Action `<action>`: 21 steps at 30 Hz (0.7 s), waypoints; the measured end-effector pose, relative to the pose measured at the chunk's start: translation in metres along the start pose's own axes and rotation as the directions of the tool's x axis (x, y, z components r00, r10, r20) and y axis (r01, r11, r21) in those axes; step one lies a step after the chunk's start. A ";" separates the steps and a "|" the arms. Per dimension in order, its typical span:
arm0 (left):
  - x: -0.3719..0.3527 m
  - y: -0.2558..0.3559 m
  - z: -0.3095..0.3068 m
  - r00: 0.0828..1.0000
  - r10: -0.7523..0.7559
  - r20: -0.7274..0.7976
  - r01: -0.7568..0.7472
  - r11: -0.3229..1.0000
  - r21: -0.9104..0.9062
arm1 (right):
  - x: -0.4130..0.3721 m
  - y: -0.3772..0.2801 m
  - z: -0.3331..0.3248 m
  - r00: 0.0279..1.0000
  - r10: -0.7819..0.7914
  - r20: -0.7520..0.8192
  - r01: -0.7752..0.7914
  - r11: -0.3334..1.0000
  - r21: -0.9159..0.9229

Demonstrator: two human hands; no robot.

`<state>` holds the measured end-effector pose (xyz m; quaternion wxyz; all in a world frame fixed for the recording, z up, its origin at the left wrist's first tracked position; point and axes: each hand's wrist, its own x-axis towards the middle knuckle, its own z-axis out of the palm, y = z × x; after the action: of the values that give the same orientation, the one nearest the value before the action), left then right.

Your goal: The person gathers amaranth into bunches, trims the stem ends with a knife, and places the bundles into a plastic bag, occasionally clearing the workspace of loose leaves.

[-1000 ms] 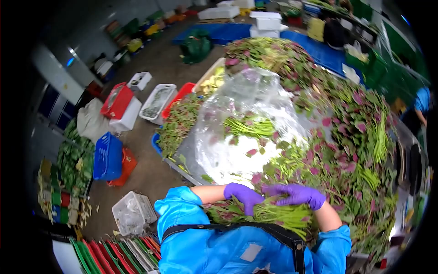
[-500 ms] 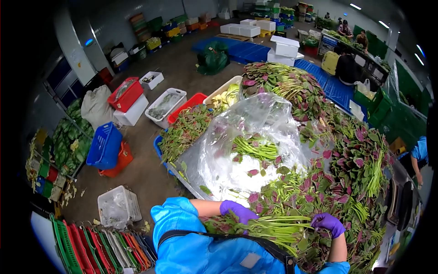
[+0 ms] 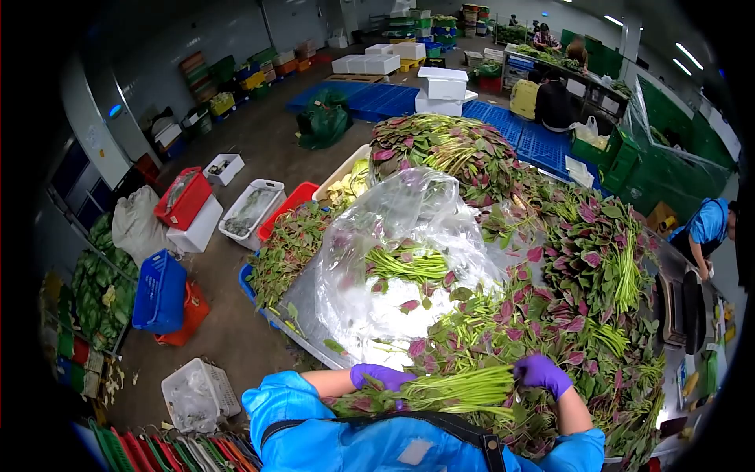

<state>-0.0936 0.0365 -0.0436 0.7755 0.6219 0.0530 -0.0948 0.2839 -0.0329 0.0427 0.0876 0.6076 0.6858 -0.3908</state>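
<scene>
A bunch of amaranth [image 3: 464, 390], with green stems and green-and-purple leaves, lies sideways in front of my body. My left hand [image 3: 381, 376], in a purple glove, is closed around its leafy end; part of the fingers is hidden. At the cut stem ends, my purple-gloved right hand [image 3: 544, 374] has its fingers curled in; what they hold, if anything, is hidden. Beyond the hands, a clear plastic bag [image 3: 346, 275] spreads open over the metal table [image 3: 318, 334], with a bundle of amaranth stems [image 3: 409, 263] inside it.
Heaped amaranth [image 3: 590, 259] covers the table's right side, and a tall pile [image 3: 444, 149] stands at its far end. On the floor to the left are a blue basket [image 3: 160, 293], a white crate [image 3: 200, 393] and a red crate [image 3: 183, 197]. A co-worker [image 3: 702, 228] stands at the right.
The view has turned, so the surroundings sit further left. My right hand has closed in on the stem ends, its fingers more curled. The bunch's stems lie more evenly together.
</scene>
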 end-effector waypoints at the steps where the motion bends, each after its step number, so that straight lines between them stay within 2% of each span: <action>1: -0.001 0.001 0.004 1.000 0.011 -0.012 -0.012 1.000 -0.027 | -0.005 0.008 -0.002 0.980 0.076 -0.186 -0.098 0.989 -0.112; 3: -0.004 0.002 0.011 0.999 0.038 -0.032 -0.040 0.997 -0.060 | -0.015 0.014 -0.005 0.918 0.282 -0.281 -0.264 0.959 0.100; 4: -0.001 0.005 0.016 0.998 0.049 -0.036 -0.052 0.996 -0.074 | -0.015 0.014 -0.005 0.918 0.289 -0.271 -0.273 0.957 0.096; 5: -0.001 0.006 0.020 0.998 0.058 -0.035 -0.061 0.994 -0.086 | -0.015 0.015 0.002 0.974 0.080 -0.213 -0.013 0.954 0.298; 6: -0.003 0.007 0.023 0.998 0.056 -0.042 -0.060 0.993 -0.100 | -0.020 0.014 0.015 0.971 -0.126 -0.204 0.215 0.832 0.511; 7: -0.005 0.008 0.026 0.998 0.052 -0.036 -0.056 0.991 -0.119 | -0.023 0.003 0.016 0.996 -0.090 0.007 0.082 0.933 0.350; 8: -0.011 0.012 0.024 0.998 0.050 -0.031 -0.053 0.991 -0.126 | -0.010 0.001 0.023 0.959 -0.196 0.206 0.080 0.881 0.467; 9: -0.015 0.013 0.025 0.999 0.040 -0.028 -0.043 0.988 -0.146 | -0.008 -0.015 0.027 0.929 -0.300 0.216 0.184 0.882 0.434; 10: -0.018 0.014 0.027 0.999 0.031 -0.021 -0.034 0.985 -0.171 | 0.009 -0.010 0.059 0.936 -0.288 0.201 0.168 0.869 0.466; 11: -0.022 0.016 0.026 0.999 0.023 -0.027 -0.027 0.982 -0.189 | 0.012 -0.030 0.063 0.940 -0.310 0.145 0.227 0.882 0.413; 12: -0.023 0.018 0.027 1.000 0.017 -0.026 -0.022 0.979 -0.203 | 0.014 -0.047 0.070 0.924 -0.383 -0.022 0.326 0.754 0.571; 13: -0.025 0.018 0.028 1.000 0.009 -0.023 -0.014 0.977 -0.214 | 0.034 -0.038 0.103 0.943 -0.331 0.039 0.129 0.472 0.872; 15: -0.026 0.018 0.031 1.000 -0.005 -0.023 0.000 0.973 -0.232 | 0.034 -0.057 0.114 0.950 -0.278 -0.144 0.211 0.231 0.950; 17: -0.025 0.017 0.035 1.000 -0.015 -0.019 0.010 0.969 -0.248 | 0.007 -0.095 0.095 0.966 -0.221 -0.134 0.073 -0.264 0.962; 19: -0.026 0.018 0.035 0.999 -0.024 -0.021 0.018 0.967 -0.255 | -0.002 -0.106 0.085 0.968 -0.171 -0.182 0.130 -0.277 0.952; 21: -0.026 0.019 0.035 0.999 -0.030 -0.021 0.023 0.966 -0.259 | -0.005 -0.102 0.084 0.974 -0.151 -0.168 0.140 -0.185 0.973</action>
<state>-0.1166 0.0081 -0.0127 0.8481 0.5156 0.0828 -0.0897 0.1639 -0.0862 0.0326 -0.4485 0.3752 0.2093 -0.7838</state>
